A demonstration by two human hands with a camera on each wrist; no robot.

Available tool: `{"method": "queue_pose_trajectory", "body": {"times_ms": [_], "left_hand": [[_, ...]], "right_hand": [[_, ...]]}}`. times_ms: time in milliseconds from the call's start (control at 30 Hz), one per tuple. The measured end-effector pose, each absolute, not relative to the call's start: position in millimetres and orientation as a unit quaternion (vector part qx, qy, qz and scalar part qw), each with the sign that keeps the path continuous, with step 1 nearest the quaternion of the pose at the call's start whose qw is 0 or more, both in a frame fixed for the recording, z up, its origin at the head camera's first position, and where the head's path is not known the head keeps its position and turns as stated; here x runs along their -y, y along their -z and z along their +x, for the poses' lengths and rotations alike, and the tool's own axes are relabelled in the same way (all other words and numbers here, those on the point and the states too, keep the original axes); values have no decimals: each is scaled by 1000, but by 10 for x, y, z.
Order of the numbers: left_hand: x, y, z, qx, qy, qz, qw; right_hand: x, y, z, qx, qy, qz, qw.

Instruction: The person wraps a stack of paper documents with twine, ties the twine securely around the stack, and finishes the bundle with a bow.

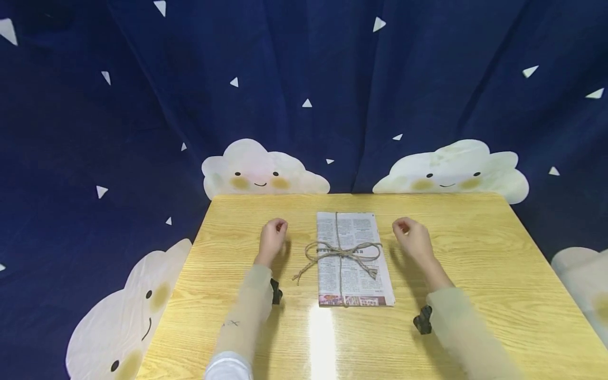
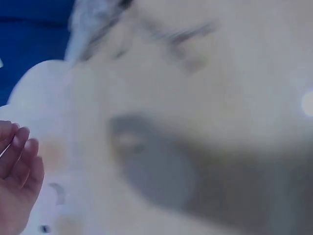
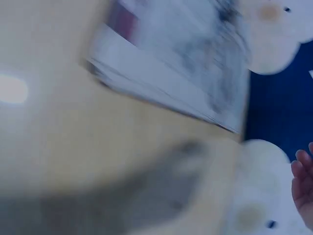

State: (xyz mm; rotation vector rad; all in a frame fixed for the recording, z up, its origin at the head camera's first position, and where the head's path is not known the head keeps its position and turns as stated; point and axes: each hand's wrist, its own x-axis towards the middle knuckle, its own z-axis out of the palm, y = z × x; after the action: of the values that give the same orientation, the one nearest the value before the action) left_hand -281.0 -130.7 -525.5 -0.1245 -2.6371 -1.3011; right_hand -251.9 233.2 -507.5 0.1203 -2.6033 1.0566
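Observation:
A folded newspaper bundle (image 1: 353, 285) lies flat on the wooden table, its longer sides running away from me. Thin twine (image 1: 340, 253) crosses it both ways and is tied in a bow on top. My left hand (image 1: 272, 240) hovers left of the bundle, apart from it, with loosely curled fingers and nothing held. To the right, my right hand (image 1: 414, 240) hovers likewise, empty. The left wrist view shows the left hand (image 2: 19, 181) at its edge. In the blurred right wrist view, the bundle (image 3: 161, 73) sits apart from the right hand (image 3: 304, 186).
The wooden table (image 1: 228, 221) reaches back to a dark blue curtain (image 1: 304, 63) with white triangles. Pale cloud cushions or cutouts with smiling faces, such as the back left cloud (image 1: 256, 169), line its edges. A bright glare strip falls on the tabletop in front of the bundle.

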Motion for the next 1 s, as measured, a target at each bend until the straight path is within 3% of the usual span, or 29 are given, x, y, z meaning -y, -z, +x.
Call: {"method": "queue_pose_trajectory", "body": {"times_ms": [167,267,500,667,1000], "left_hand": [[1381,4699,-3053,931,294,-93,193],[1378,4405,-3175,945,216,-111,221],[1245,3990,-3340,979,74,-97,166],[1143,4047,-3364,985,25,-96,144],[1046,4471,-3266,990,-3,-86,116]], "right_hand": [[-2474,4541,-2782,934,-282,88,200],[-2513,4277,-2924,943,-232,107,214],[-2497,3938,-3100,977,-144,88,132],[-2463,3989,-3143,987,-100,77,96],[-2500,4358,-3133,991,-72,65,90]]}}
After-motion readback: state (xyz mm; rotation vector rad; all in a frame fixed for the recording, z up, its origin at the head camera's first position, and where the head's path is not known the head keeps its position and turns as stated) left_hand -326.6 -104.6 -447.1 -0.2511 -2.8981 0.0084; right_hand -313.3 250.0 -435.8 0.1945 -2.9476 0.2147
